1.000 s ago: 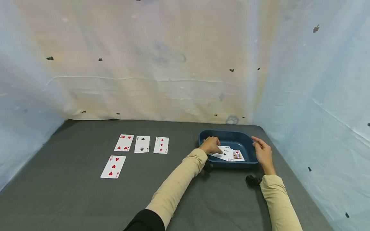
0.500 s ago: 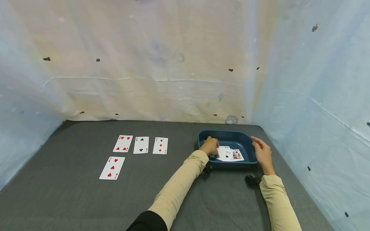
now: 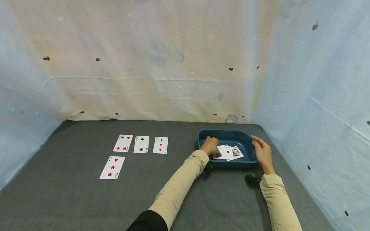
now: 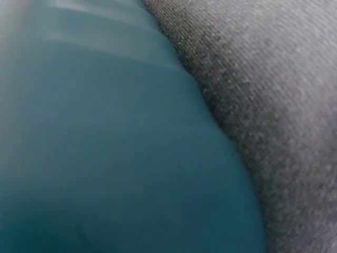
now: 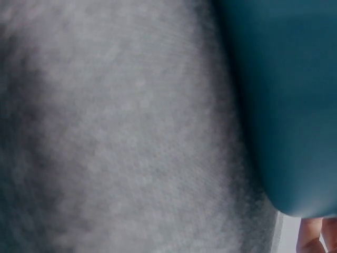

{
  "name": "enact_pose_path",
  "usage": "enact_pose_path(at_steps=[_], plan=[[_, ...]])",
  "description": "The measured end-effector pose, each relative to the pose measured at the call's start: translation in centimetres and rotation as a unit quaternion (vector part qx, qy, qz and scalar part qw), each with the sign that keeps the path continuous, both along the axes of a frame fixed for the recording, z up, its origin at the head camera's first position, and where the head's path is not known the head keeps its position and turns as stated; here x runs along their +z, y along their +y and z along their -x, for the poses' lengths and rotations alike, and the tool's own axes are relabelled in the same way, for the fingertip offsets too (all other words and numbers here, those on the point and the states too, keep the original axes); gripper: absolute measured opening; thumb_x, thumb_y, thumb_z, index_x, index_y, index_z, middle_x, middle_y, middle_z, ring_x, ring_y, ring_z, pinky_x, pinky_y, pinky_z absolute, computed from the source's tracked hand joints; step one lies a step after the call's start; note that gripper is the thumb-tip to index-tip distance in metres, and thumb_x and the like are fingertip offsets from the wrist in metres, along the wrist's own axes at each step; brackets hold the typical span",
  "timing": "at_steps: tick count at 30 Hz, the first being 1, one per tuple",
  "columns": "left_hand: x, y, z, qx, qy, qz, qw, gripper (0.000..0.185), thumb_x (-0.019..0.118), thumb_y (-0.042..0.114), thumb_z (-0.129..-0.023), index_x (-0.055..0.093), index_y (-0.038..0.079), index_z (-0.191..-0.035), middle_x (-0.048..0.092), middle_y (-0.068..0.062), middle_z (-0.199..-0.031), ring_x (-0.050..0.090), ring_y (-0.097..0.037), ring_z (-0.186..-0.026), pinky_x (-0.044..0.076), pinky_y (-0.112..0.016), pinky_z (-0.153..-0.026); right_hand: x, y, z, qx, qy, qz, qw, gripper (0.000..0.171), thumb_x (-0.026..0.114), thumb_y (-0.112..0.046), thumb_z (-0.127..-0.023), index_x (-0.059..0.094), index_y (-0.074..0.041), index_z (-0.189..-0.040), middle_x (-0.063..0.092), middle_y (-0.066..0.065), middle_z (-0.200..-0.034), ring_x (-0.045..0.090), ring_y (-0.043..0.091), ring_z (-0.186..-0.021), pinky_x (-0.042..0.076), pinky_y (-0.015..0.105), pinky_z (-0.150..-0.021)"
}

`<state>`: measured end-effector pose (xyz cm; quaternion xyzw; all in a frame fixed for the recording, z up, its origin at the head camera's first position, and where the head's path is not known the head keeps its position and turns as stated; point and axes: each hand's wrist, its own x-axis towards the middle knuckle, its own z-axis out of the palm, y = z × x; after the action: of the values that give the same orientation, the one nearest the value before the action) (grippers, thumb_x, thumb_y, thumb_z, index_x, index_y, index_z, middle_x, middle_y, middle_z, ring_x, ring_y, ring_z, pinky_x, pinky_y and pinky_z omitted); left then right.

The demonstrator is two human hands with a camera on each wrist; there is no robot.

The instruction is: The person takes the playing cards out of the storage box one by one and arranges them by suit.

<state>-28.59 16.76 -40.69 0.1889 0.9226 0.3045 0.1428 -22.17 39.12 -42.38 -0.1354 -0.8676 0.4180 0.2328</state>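
A dark blue plastic tray (image 3: 235, 138) stands at the right of the table, holding overlapping playing cards. Inside its left part, my left hand (image 3: 211, 147) pinches a spade playing card (image 3: 227, 152), thumb on its face and the other fingers mostly hidden behind the hand. A red-suited face card (image 3: 237, 151) peeks out from under it, tilted. My right hand (image 3: 263, 155) grips the tray's right rim between thumb and fingers. In the right wrist view, fingertips (image 5: 310, 234) show at the tray's lower edge; the left wrist view has only the tray wall (image 4: 116, 137) and grey cloth.
Three face-up cards lie in a row at the left: a heart card (image 3: 123, 143), a two of clubs (image 3: 141, 144) and a three of diamonds (image 3: 160, 145). A three of hearts (image 3: 112, 167) lies nearer. Hanging sheets (image 3: 162, 64) enclose the grey table (image 3: 86, 202).
The left thumb slid left off the spade card's face, then came back onto it. The cards in the tray shifted and the face card turned. My right hand stayed on the rim.
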Motion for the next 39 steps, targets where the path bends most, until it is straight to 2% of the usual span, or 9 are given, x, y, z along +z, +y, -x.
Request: enact_pose_path(at_steps=[3,7,11,16,19,24,29,33,39], plan=[[0.10,-0.05,-0.06,-0.003,0.005,-0.001,1.0000,0.030,0.084,0.019,-0.077,0.069,0.010,-0.102,0.053,-0.008,-0.107,0.049,-0.027,-0.105,0.045,-0.037,-0.083,0.10,-0.13,-0.09,0.003,-0.001,0.000,1.000,0.035,0.045,-0.019,-0.102,0.060,-0.007,-0.132,0.065,0.018,-0.116,0.042,0.009,-0.063,0.033,0.028,-0.058],[0.13,-0.10,0.02,-0.021,0.038,-0.005,0.9990,0.018,0.078,0.017,-0.083,0.072,0.010,-0.099,0.058,-0.003,-0.098,0.049,-0.021,-0.103,0.043,-0.034,-0.086,0.15,-0.19,-0.11,0.004,-0.002,-0.002,1.000,0.035,0.046,-0.019,-0.101,0.060,-0.008,-0.132,0.065,0.018,-0.112,0.039,0.010,-0.057,0.032,0.028,-0.055],[0.06,-0.08,0.19,-0.027,0.060,-0.030,0.9974,0.006,0.072,0.011,-0.086,0.075,0.010,-0.091,0.060,0.000,-0.089,0.050,-0.017,-0.094,0.043,-0.029,-0.076,0.14,-0.14,-0.04,0.002,-0.001,0.000,1.000,0.035,0.046,-0.018,-0.101,0.060,-0.008,-0.131,0.065,0.018,-0.110,0.036,0.010,-0.053,0.032,0.028,-0.053],[0.13,-0.11,0.25,-0.026,0.048,-0.077,0.9955,0.009,0.066,0.006,-0.088,0.074,0.008,-0.090,0.064,0.000,-0.086,0.052,-0.013,-0.075,0.043,-0.023,-0.058,0.09,-0.05,-0.03,0.008,-0.005,-0.001,1.000,0.036,0.044,-0.019,-0.102,0.059,-0.009,-0.133,0.064,0.017,-0.115,0.041,0.011,-0.058,0.034,0.028,-0.054],[0.23,-0.17,0.17,-0.024,0.038,-0.093,0.9946,0.010,0.064,0.005,-0.088,0.073,0.007,-0.091,0.065,-0.002,-0.088,0.053,-0.013,-0.070,0.042,-0.022,-0.054,0.07,-0.06,-0.09,0.011,-0.005,-0.003,1.000,0.036,0.043,-0.019,-0.102,0.059,-0.009,-0.133,0.064,0.018,-0.116,0.041,0.011,-0.058,0.034,0.027,-0.053],[0.53,-0.38,-0.11,-0.027,0.036,-0.100,0.9940,0.012,0.060,0.004,-0.088,0.071,0.008,-0.093,0.064,-0.004,-0.094,0.052,-0.015,-0.073,0.041,-0.023,-0.055,0.10,-0.04,-0.09,0.012,-0.003,-0.005,1.000,0.036,0.043,-0.019,-0.102,0.059,-0.008,-0.133,0.065,0.018,-0.112,0.038,0.010,-0.052,0.033,0.027,-0.051],[0.65,-0.50,-0.29,-0.034,0.033,-0.114,0.9924,0.014,0.059,0.006,-0.089,0.069,0.010,-0.098,0.065,-0.003,-0.101,0.051,-0.015,-0.079,0.041,-0.023,-0.060,0.02,-0.12,-0.08,0.012,-0.006,-0.006,1.000,0.036,0.044,-0.018,-0.102,0.058,-0.008,-0.133,0.064,0.018,-0.116,0.038,0.011,-0.054,0.032,0.028,-0.052],[0.71,-0.60,-0.31,-0.033,0.033,-0.135,0.9897,0.015,0.059,0.005,-0.088,0.067,0.010,-0.099,0.062,-0.001,-0.089,0.050,-0.013,-0.073,0.039,-0.023,-0.056,-0.01,-0.11,-0.09,0.008,-0.008,-0.007,1.000,0.036,0.045,-0.018,-0.102,0.059,-0.009,-0.134,0.064,0.017,-0.118,0.041,0.013,-0.059,0.033,0.028,-0.055],[0.74,-1.01,-0.34,-0.040,0.051,-0.157,0.9856,0.017,0.057,0.004,-0.088,0.067,0.009,-0.101,0.052,0.001,-0.070,0.046,-0.012,-0.064,0.036,-0.022,-0.053,0.11,-0.12,-0.12,0.004,-0.015,-0.006,1.000,0.036,0.044,-0.020,-0.102,0.058,-0.010,-0.134,0.064,0.017,-0.116,0.038,0.012,-0.054,0.033,0.028,-0.053]])
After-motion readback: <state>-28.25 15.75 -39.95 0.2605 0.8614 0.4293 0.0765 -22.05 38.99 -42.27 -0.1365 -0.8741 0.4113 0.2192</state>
